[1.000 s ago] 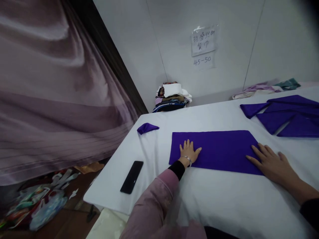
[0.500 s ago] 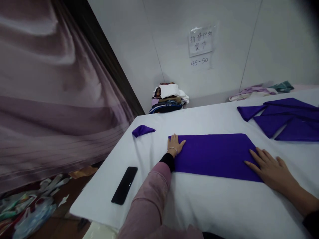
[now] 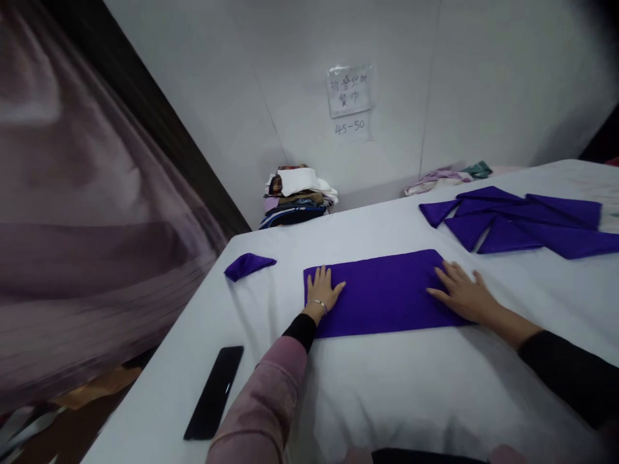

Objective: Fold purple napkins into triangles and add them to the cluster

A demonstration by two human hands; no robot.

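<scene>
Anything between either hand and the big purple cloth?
Nothing visible. The left hand rests on the purple cloth at its left end, the right hand at its right end; the phone lies apart, leftward.

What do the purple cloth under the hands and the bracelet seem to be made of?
The purple cloth looks like smooth, matte fabric: thin, flat and without glare, though its fibre is unclear. The bracelet is probably polished metal, from its silvery glint.

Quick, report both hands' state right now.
Left hand: open, palm down on the purple cloth, grasping nothing.
Right hand: open, resting at the cloth's right end, grasping nothing.
</scene>
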